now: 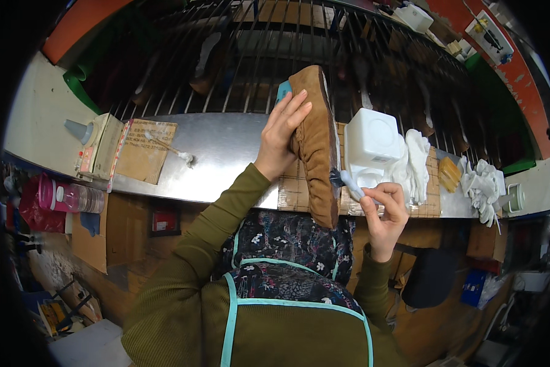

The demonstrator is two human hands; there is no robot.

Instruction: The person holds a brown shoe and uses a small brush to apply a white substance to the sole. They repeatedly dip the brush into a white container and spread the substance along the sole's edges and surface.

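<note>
— Left hand (281, 131) gripping the brown shoe (316, 147) over the bench (226, 139), right hand (386, 217) pinching the brush (351, 183) at its edge!
— Danger? A slipping pinch could smear that brown side.

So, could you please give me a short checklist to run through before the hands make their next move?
1. Shoe supported: ok, the left hand holds the brown suede shoe up on end.
2. Brush secure: ok, the right hand pinches the pale-handled brush.
3. Brush aimed at the shoe's sole edge: ok, its dark bristles are there.
4. Bristles loaded: cannot tell, too small and dark.
5. Container close by: ok, the white square container is near the right hand.
6. Hands gloved: not ok, both are bare; white gloves lie beside the container.
</note>
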